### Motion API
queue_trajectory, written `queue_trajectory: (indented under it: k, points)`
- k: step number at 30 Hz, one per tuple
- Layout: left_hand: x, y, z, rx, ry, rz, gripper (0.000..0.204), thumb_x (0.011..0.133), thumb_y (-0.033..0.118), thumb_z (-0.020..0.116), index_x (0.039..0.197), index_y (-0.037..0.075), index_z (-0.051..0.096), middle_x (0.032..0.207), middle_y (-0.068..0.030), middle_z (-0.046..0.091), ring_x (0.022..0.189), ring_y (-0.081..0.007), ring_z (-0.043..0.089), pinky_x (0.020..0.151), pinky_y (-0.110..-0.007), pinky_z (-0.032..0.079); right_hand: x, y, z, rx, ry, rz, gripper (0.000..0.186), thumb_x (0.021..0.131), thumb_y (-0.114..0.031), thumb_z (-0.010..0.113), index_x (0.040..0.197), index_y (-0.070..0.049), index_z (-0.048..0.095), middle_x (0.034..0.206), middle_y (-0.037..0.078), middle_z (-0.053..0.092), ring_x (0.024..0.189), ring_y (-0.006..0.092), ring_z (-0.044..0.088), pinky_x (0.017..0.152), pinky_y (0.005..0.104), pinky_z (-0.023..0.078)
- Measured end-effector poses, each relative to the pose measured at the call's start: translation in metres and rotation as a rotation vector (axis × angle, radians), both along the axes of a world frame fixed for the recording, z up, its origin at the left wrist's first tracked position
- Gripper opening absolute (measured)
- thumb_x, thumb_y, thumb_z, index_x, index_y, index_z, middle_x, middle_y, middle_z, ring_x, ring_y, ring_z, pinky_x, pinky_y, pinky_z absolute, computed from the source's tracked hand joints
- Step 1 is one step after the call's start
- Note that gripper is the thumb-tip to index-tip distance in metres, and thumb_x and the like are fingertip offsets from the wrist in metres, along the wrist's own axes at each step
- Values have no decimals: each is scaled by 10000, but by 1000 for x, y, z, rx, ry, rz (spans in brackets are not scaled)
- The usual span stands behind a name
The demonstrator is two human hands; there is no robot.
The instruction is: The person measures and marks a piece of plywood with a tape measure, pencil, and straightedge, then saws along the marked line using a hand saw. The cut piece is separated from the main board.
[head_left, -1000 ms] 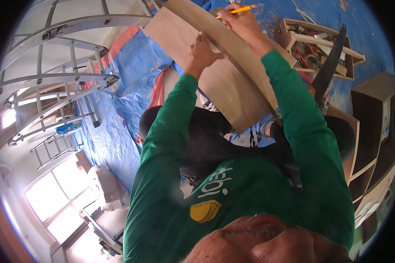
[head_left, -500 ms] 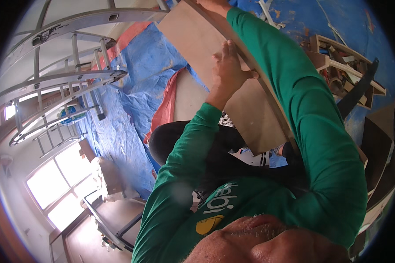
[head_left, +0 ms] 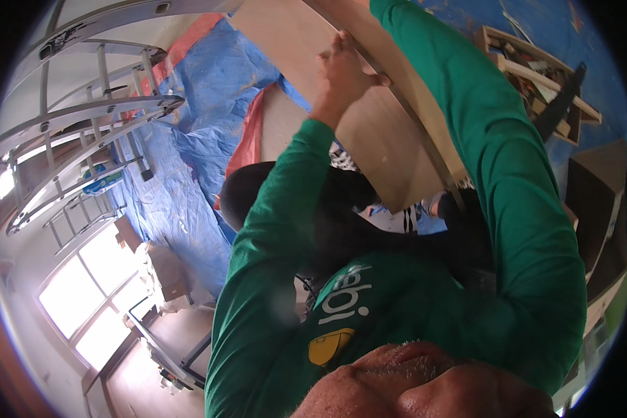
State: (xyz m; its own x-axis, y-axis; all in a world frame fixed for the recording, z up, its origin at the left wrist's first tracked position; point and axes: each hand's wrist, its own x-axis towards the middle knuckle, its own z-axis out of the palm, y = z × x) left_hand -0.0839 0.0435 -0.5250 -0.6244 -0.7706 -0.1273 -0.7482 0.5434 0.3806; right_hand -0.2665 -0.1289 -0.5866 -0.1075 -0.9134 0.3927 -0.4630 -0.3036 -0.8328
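Observation:
A long brown wooden board (head_left: 390,157) slants from the top of the view down to my legs. Along its right side runs a narrow dark edge, and beyond that edge a second wooden face (head_left: 425,118) shows; how the two are joined I cannot tell. My left hand (head_left: 343,80) lies on the board near this edge, fingers stretched forward and thumb out to the right. My right arm (head_left: 481,125) reaches along the far side of the wood. Only a sliver of my right hand (head_left: 360,3) shows at the top rim, its fingers cut off.
Metal ladders (head_left: 83,115) stand at the left. Blue tarp (head_left: 209,132) covers the floor, with a red-edged fold (head_left: 247,132) beside my knee. An open wooden toolbox (head_left: 536,76) holds several tools at the right, near dark panels (head_left: 595,181). A window (head_left: 90,292) is at lower left.
The whole view has shifted, so most things sit higher and further left. More of the second wooden face shows beside the edge. My right hand has slipped mostly out at the top.

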Motion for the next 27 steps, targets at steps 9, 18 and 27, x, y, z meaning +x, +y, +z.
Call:
queue_trajectory:
  k: [9,18,27]
  points:
    - [6,-17,-44,-105,51,6,942,969,606,670,1644,21,371,1539,-361,524,1466,-473,499,1215,-494,418,-22,241,62,243,338,99,256,932,-287,718,963,-37,766,879,189,754,802,331,715,738,437,563]
    - [0,-34,-11,18,-170,-129,1516,591,746,918,1608,-173,270,1541,-337,543,1422,-435,570,1177,-505,465,-15,546,135,711,184,-19,280,949,-246,721,1095,-9,755,1076,204,761,1004,368,736,897,428,570]
    - [-5,-34,-7,96,-178,-98,1539,596,659,979,1619,-187,200,1590,-346,482,1493,-424,492,1215,-462,444,3,605,101,639,203,-355,325,980,-308,733,1129,-19,725,1112,230,742,1051,446,709,876,502,565]
